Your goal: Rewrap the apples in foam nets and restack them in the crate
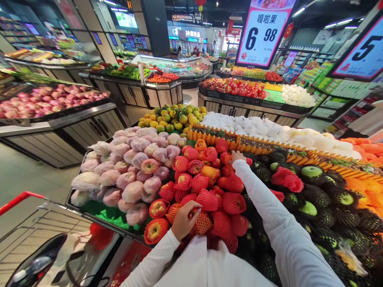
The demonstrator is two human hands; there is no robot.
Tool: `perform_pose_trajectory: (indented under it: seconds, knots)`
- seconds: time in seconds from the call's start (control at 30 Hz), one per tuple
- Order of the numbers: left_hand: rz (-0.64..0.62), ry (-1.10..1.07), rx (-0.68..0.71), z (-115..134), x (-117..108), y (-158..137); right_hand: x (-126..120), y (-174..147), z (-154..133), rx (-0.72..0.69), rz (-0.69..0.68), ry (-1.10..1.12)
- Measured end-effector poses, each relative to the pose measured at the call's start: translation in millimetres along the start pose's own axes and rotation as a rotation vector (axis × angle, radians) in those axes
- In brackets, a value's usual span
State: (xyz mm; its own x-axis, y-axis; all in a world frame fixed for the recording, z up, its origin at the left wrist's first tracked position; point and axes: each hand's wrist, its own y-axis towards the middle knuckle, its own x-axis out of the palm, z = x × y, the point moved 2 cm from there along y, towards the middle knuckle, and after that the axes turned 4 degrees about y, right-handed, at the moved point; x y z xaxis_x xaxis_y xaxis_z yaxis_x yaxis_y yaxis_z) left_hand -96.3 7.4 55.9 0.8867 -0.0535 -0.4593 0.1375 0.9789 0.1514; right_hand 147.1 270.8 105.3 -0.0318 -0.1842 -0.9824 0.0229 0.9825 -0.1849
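Observation:
My left hand (pixel 184 220) hovers low over the front of a heap of apples (pixel 208 199) in red and orange foam nets. Its fingers are loosely curled, with the thumb near the index finger and nothing visible between them. Further back, my right hand (pixel 238 156) reaches to the heap's far right edge, its fingers stretched out over a red-netted apple (pixel 228 158). What lies under that palm is hidden. Left of the heap are pale apples (pixel 131 171) in thin wrapping. Green fruits in black nets (pixel 312 173) lie beneath my right arm.
A shopping cart (pixel 44 215) with bags stands at the lower left. Yellow-green citrus (pixel 170 117) and white-wrapped fruit (pixel 254 125) lie behind, past an orange divider (pixel 214 137). Onions (pixel 50 99) fill another stand on the left. A price screen (pixel 263 36) hangs overhead.

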Motion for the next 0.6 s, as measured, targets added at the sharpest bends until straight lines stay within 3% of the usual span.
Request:
perform_pose_trajectory:
  seconds: [0.33,0.43,0.5,0.6]
  knots:
    - [0.053,0.011,-0.042,-11,-10,2,18,2,-34,0.038,-0.018,-0.022]
    - [0.090,0.027,-0.050,-14,-12,4,20,8,-48,-0.100,0.058,-0.046]
    - [0.116,0.028,-0.063,-16,-13,6,25,16,-58,-0.230,0.034,-0.054]
    - [0.132,0.020,-0.092,-20,-13,8,37,30,-64,-0.269,-0.020,-0.050]
